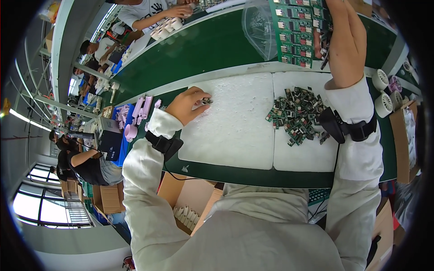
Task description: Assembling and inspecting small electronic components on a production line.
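Over the left part of a white foam sheet (226,122), my left hand (186,106) is closed in a pinch on a small circuit board (206,100). My bare right hand and wrist (347,49) stretch up to the top edge, where the fingers are out of sight. Beside them are panels of green circuit boards (296,36), in rows with silver connectors. Whether the right hand holds anything cannot be seen. A loose pile of small circuit boards (298,115) lies on the right foam sheet (289,158), nearer to me than the right hand.
Behind the panels lies a clear plastic bag (260,31). Left on the green bench (199,45) are pink plastic parts (142,108) and a blue tray (124,144). White rolls (383,104) and a cardboard box (402,144) stand right. Other people work across the bench and far left.
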Demonstrator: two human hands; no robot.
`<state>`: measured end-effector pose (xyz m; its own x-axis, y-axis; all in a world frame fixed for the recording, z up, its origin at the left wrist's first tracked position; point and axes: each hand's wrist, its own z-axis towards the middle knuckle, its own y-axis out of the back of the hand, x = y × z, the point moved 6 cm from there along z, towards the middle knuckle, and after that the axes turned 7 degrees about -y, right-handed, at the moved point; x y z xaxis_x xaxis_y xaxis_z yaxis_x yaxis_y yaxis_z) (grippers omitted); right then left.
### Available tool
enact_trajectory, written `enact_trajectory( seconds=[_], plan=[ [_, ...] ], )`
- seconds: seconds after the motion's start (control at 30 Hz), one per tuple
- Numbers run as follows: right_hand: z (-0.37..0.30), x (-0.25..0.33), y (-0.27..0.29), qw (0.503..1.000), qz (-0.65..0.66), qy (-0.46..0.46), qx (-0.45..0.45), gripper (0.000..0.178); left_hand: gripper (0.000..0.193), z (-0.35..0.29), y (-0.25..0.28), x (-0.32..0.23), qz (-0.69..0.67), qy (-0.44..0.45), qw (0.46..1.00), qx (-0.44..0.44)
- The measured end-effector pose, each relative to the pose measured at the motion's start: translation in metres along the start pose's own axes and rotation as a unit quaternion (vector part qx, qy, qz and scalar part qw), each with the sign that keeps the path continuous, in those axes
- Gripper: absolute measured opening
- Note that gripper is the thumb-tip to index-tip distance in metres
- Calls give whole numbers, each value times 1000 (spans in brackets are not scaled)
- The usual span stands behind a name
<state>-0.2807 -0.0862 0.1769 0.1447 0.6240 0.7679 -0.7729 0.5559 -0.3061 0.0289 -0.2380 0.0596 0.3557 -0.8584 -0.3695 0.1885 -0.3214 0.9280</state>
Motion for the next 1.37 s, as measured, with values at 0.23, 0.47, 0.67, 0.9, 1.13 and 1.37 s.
enact_trajectory(
  seconds=[0.23,0.47,0.67,0.9,1.13,1.37],
  plan=[
    [0,3,1,999,48,10,4,35,24,12,-8,-37,23,-33,999,-2],
    [-1,-2,3,1000,25,-8,4,35,33,29,-59,-149,4,-229,969,-91],
    [-10,-11,-8,999,6,-33,41,38,36,25,-67,-152,42,-235,964,-113],
    [-16,-19,-11,994,-49,-72,61,42,36,15,-41,-141,-73,-177,973,-132],
    [-34,-26,-35,978,-104,-111,146,38,46,54,-1,-117,-586,4,754,-296],
    [-44,-27,-41,982,-86,-84,147,36,62,95,3,-133,-460,-45,803,-376]
  ],
)
